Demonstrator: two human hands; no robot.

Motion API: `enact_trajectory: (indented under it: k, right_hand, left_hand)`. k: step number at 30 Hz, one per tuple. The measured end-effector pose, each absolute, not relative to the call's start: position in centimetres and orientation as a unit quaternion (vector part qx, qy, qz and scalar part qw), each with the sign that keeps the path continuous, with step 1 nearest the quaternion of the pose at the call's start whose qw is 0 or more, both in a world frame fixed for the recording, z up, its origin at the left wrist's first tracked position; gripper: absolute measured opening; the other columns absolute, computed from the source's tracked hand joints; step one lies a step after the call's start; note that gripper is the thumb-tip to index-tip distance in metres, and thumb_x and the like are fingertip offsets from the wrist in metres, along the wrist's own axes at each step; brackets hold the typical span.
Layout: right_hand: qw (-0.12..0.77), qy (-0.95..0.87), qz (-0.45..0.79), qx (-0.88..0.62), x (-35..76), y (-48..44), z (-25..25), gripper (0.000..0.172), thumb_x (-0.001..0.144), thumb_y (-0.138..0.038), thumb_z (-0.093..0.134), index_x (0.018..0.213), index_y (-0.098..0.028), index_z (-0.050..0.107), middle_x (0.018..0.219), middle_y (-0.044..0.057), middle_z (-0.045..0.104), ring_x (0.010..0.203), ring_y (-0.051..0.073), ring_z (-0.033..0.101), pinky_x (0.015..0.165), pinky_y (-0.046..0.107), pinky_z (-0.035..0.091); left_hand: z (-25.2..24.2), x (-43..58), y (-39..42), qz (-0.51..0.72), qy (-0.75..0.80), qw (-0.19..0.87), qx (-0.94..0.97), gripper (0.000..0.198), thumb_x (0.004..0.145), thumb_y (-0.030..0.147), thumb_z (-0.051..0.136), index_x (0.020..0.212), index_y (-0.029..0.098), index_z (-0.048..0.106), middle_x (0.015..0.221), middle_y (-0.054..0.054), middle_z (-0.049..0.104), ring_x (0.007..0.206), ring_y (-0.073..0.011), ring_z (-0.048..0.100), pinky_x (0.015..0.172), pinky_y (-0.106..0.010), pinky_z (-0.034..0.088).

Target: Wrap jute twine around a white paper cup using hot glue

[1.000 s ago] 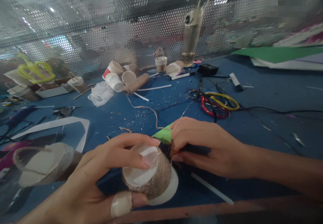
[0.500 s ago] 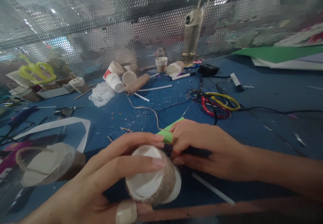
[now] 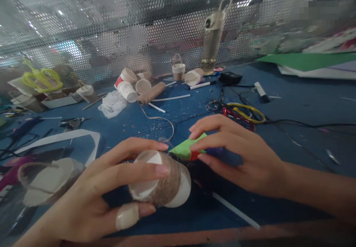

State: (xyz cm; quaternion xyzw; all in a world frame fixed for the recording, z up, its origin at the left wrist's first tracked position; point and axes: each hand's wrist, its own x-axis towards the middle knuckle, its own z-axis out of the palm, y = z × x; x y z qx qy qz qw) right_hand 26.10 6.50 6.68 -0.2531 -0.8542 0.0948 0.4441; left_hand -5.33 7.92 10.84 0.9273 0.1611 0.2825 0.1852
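- left hand point(image 3: 111, 195) is clamping the twine-wrapped cup point(image 3: 160, 180), fingers curling over the top, bandaged thumb pressing underneath.
- right hand point(image 3: 239, 154), just beside the cup, is pinching green paper point(image 3: 185, 150) at its fingertips, other fingers spreading loosely.
- since a second ago: right hand is lifting and opening out; cup is tipping leftward in the grip; more paper is showing.

Two hands of mine, left hand point(image 3: 91, 202) and right hand point(image 3: 244, 161); one twine-wrapped cup point(image 3: 162, 182) plus a second cup point(image 3: 47, 182) at far left; one green paper piece point(image 3: 183, 150); one twine spool point(image 3: 151, 93); one water bottle point(image 3: 213, 35); two markers point(image 3: 201, 85) point(image 3: 260, 91).
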Motion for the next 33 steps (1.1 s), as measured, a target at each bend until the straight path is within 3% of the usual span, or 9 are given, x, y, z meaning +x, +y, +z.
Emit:
enact_trajectory:
  k: [3, 7, 11, 15, 21, 25, 30, 33]
  right_hand:
    - [0.402, -0.874, 0.077, -0.262, 26.7, 6.8, 6.5, 0.025, 0.098, -0.003, 0.054, 0.113, -0.019, 0.067, 0.112, 0.008, 0.071, 0.108, 0.016, 0.069, 0.097, 0.029, 0.058]
    - [0.246, -0.925, 0.090, -0.277, 27.2, 7.1, 6.2, 0.029, 0.093, -0.006, 0.052, 0.115, -0.017, 0.068, 0.117, 0.013, 0.074, 0.105, 0.026, 0.071, 0.090, 0.042, 0.062]
    - [0.187, -0.929, 0.117, -0.297, 27.2, 6.8, 6.7, 0.042, 0.086, -0.008, 0.056, 0.125, -0.018, 0.068, 0.126, 0.015, 0.075, 0.110, 0.031, 0.071, 0.094, 0.049, 0.061]
    - [0.153, -0.937, 0.127, -0.286, 27.1, 6.6, 7.2, 0.053, 0.083, -0.008, 0.059, 0.134, -0.019, 0.067, 0.128, 0.015, 0.075, 0.116, 0.034, 0.071, 0.103, 0.055, 0.058]
    - [0.160, -0.920, 0.162, -0.318, 27.3, 6.8, 6.5, 0.039, 0.079, -0.007, 0.064, 0.116, -0.020, 0.069, 0.125, 0.016, 0.074, 0.115, 0.035, 0.070, 0.098, 0.052, 0.059]
    - [0.169, -0.906, 0.176, -0.347, 27.3, 6.8, 6.6, 0.042, 0.071, -0.002, 0.061, 0.107, -0.022, 0.066, 0.114, 0.011, 0.074, 0.100, 0.030, 0.073, 0.083, 0.041, 0.060]
    - [0.236, -0.873, 0.124, -0.409, 27.5, 6.8, 6.3, 0.020, 0.089, -0.018, 0.062, 0.108, -0.024, 0.060, 0.106, 0.006, 0.072, 0.084, 0.024, 0.073, 0.071, 0.034, 0.054]
    - [0.280, -0.853, 0.096, -0.430, 28.0, 7.1, 5.7, 0.019, 0.090, -0.021, 0.059, 0.108, -0.026, 0.058, 0.108, 0.004, 0.073, 0.083, 0.023, 0.073, 0.071, 0.034, 0.051]
  left_hand:
    - [11.0, -5.7, 7.8, 0.271, 0.165, 0.180, 0.931, 0.046, 0.098, 0.019, 0.071, 0.142, 0.031, 0.064, 0.156, -0.002, 0.058, 0.133, -0.0237, 0.069, 0.104, -0.028, 0.064]
    - [10.7, -6.4, 7.6, 0.269, 0.197, 0.195, 0.922, 0.051, 0.097, 0.008, 0.063, 0.142, 0.030, 0.060, 0.158, -0.003, 0.055, 0.141, -0.0235, 0.063, 0.111, -0.030, 0.060]
    - [10.4, -6.9, 7.6, 0.269, 0.235, 0.227, 0.906, 0.048, 0.098, 0.015, 0.067, 0.141, 0.031, 0.058, 0.161, -0.007, 0.054, 0.144, -0.0276, 0.061, 0.109, -0.035, 0.061]
    - [10.4, -6.6, 8.0, 0.297, 0.233, 0.260, 0.889, 0.038, 0.099, 0.025, 0.073, 0.135, 0.032, 0.060, 0.155, -0.006, 0.059, 0.141, -0.0266, 0.064, 0.109, -0.034, 0.060]
    - [10.4, -6.3, 8.2, 0.340, 0.226, 0.279, 0.869, 0.029, 0.101, 0.016, 0.071, 0.126, 0.026, 0.061, 0.146, -0.006, 0.064, 0.137, -0.0228, 0.066, 0.109, -0.029, 0.059]
    - [10.1, -6.2, 7.9, 0.398, 0.231, 0.307, 0.833, 0.040, 0.099, 0.018, 0.073, 0.136, 0.026, 0.059, 0.143, -0.008, 0.067, 0.136, -0.0237, 0.067, 0.104, -0.029, 0.063]
    - [10.0, -5.9, 7.9, 0.441, 0.237, 0.292, 0.815, 0.040, 0.097, 0.018, 0.076, 0.135, 0.026, 0.063, 0.141, -0.008, 0.067, 0.136, -0.0229, 0.066, 0.103, -0.028, 0.064]
    - [10.1, -6.0, 8.0, 0.431, 0.245, 0.279, 0.823, 0.040, 0.096, 0.017, 0.076, 0.132, 0.029, 0.065, 0.146, -0.007, 0.063, 0.138, -0.0243, 0.063, 0.106, -0.031, 0.063]
